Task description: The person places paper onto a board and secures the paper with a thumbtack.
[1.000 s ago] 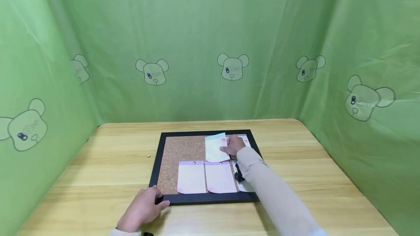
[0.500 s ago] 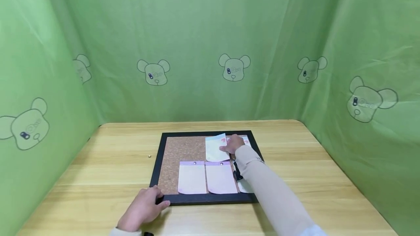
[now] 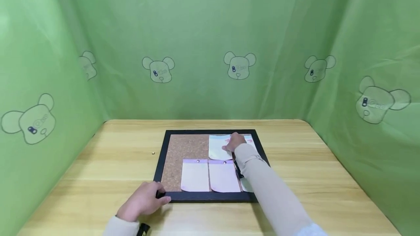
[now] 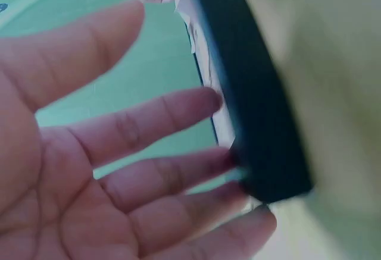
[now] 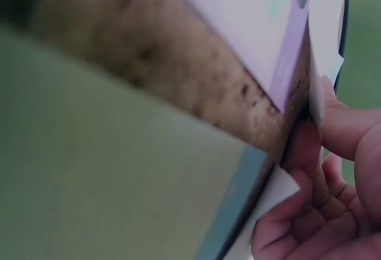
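Note:
A black-framed cork board (image 3: 188, 146) lies on the table. My right hand (image 3: 235, 142) pinches the edge of a white paper note (image 3: 219, 148) at the board's upper middle. In the right wrist view, the thumb lies on one face of that paper note (image 5: 321, 34), with the index finger behind it. At the board's near left corner, my left hand (image 3: 144, 199) touches the black frame (image 3: 210, 197). The left wrist view shows that hand's fingers (image 4: 166, 174) fairly straight, tips against the frame. Two purple-topped notes, a left note (image 3: 195, 177) and a right note (image 3: 224, 177), lie below the pinched one.
Each purple-topped note bears a push pin, the left pin (image 3: 198, 161) and the right pin (image 3: 224, 162). My right sleeve partly covers a lower-right note (image 3: 247, 185). Another note (image 3: 251, 141) lies at the upper right. A small pin (image 3: 153, 153) sits on the table (image 3: 115, 170).
The pinched note's raised, tilted top edge has come down and straightened, so it sits squarer on the cork. The view has shifted slightly. My left hand stays at the frame corner.

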### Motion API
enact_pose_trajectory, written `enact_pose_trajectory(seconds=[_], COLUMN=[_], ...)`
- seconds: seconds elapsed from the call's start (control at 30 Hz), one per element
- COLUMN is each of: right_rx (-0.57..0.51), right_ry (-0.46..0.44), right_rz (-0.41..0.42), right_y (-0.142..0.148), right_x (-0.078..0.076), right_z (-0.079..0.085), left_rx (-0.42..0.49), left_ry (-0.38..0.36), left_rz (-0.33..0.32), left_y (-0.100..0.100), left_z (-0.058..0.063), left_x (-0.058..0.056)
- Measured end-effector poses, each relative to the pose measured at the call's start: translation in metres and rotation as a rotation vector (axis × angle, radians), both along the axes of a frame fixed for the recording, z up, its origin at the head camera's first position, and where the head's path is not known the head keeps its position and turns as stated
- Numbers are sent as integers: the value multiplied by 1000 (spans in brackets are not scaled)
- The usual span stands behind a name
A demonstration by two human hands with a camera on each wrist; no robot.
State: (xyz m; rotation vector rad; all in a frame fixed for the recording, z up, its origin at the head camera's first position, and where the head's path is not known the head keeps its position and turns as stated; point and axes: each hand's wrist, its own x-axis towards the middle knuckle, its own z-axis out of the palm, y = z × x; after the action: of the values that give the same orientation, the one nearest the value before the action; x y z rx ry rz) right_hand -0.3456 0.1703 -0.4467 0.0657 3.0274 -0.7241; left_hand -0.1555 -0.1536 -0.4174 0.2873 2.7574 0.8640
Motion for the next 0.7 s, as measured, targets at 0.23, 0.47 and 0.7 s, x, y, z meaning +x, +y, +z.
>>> enact_pose_trajectory(seconds=[0.23, 0.47, 0.7], right_rx=[91, 57, 42], right_ry=[21, 23, 16], right_rz=[29, 49, 60], right_y=[2, 2, 0], right_x=[-4, -6, -3], right_z=[-1, 1, 0], left_rx=[51, -38, -151], left_ry=[26, 78, 104], left_rz=[60, 71, 69], left_y=[-25, -37, -38], left_z=[9, 5, -3], left_x=[-48, -110, -142])
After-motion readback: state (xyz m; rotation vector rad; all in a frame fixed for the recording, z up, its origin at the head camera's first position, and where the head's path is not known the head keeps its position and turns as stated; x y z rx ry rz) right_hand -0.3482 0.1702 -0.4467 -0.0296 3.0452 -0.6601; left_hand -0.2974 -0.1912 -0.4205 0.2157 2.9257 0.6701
